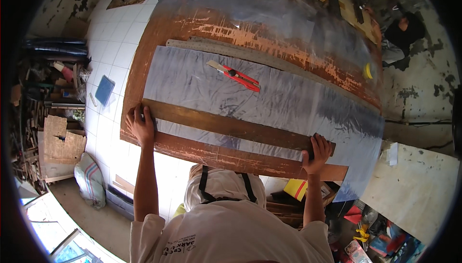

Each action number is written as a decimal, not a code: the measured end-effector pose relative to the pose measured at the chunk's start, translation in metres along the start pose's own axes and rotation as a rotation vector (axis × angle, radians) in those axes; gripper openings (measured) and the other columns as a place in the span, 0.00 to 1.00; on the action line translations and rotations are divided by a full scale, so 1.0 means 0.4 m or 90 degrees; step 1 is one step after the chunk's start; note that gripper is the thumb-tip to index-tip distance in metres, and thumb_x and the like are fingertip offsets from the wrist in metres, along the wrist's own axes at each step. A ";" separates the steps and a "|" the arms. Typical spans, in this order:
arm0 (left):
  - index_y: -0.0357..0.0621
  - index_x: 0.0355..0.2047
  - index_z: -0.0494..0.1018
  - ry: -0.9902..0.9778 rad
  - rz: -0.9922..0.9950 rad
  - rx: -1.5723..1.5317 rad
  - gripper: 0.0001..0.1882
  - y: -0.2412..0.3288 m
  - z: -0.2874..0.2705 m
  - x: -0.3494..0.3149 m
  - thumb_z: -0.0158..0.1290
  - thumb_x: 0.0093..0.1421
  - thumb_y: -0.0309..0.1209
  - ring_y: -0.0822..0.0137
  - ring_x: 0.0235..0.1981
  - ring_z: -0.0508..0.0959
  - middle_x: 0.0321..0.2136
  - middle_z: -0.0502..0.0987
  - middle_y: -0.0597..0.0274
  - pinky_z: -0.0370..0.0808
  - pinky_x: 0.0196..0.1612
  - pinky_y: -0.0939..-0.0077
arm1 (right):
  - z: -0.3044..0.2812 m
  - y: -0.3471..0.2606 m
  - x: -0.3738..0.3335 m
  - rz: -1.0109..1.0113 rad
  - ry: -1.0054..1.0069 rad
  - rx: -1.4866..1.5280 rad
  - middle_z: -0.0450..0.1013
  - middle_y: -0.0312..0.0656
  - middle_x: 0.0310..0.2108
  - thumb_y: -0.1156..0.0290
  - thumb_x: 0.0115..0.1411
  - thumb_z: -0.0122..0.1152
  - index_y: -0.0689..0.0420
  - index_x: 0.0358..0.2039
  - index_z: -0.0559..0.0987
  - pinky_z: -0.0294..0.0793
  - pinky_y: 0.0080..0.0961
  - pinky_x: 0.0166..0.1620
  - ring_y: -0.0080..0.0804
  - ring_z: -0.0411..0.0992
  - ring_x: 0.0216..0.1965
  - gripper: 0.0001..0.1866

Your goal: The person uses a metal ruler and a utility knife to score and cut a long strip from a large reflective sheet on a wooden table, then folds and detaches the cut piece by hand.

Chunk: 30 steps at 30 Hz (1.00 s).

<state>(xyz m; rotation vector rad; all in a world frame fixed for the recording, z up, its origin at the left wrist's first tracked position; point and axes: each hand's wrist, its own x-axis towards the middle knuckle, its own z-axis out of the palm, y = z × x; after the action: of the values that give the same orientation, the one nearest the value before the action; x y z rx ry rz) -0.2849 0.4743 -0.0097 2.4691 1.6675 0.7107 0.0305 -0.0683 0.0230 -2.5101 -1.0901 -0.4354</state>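
Note:
A long brown wooden strip (231, 127) lies across a blue-grey sheet (187, 72), thin and wrinkled, on the worn brown table (207, 153). My left hand (140, 125) grips the strip's left end, its fingers curled over the wood. At the other end, my right hand (317, 154) holds the strip with fingers on top and thumb at the near edge. Beyond the strip, a red utility knife (240, 78) rests on the sheet with its blade out. A long grey perforated metal strip (216, 49) runs along the sheet's far edge.
Yellow tape (368, 71) sits near the table's right edge. Another person (403, 34) is at the far right. On the left floor are a blue tray (104, 88) and a white sack (90, 180). A pale board (414, 178) stands at the right, beside clutter.

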 end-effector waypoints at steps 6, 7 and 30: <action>0.54 0.56 0.79 0.002 -0.008 0.008 0.23 -0.009 0.006 0.005 0.52 0.68 0.51 0.51 0.58 0.69 0.54 0.74 0.60 0.64 0.62 0.51 | 0.005 -0.003 -0.006 -0.001 0.001 -0.005 0.75 0.46 0.60 0.45 0.66 0.54 0.54 0.55 0.81 0.57 0.57 0.67 0.53 0.68 0.63 0.29; 0.54 0.56 0.79 0.002 -0.007 0.008 0.23 -0.011 0.006 0.004 0.52 0.68 0.51 0.51 0.58 0.69 0.54 0.74 0.60 0.64 0.62 0.51 | 0.005 -0.003 -0.007 0.000 0.002 -0.004 0.75 0.46 0.60 0.45 0.66 0.54 0.54 0.55 0.81 0.57 0.57 0.67 0.53 0.68 0.63 0.29; 0.49 0.55 0.79 0.023 0.009 0.011 0.22 0.001 -0.002 0.001 0.53 0.69 0.48 0.48 0.57 0.71 0.53 0.75 0.54 0.66 0.61 0.51 | 0.003 -0.002 -0.008 0.009 -0.015 -0.003 0.75 0.44 0.61 0.45 0.65 0.54 0.52 0.55 0.82 0.54 0.55 0.69 0.50 0.67 0.64 0.28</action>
<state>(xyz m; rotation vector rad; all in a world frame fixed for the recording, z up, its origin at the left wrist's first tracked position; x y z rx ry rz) -0.2847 0.4744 -0.0085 2.4976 1.6770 0.7503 0.0279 -0.0692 0.0210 -2.5321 -1.0809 -0.4051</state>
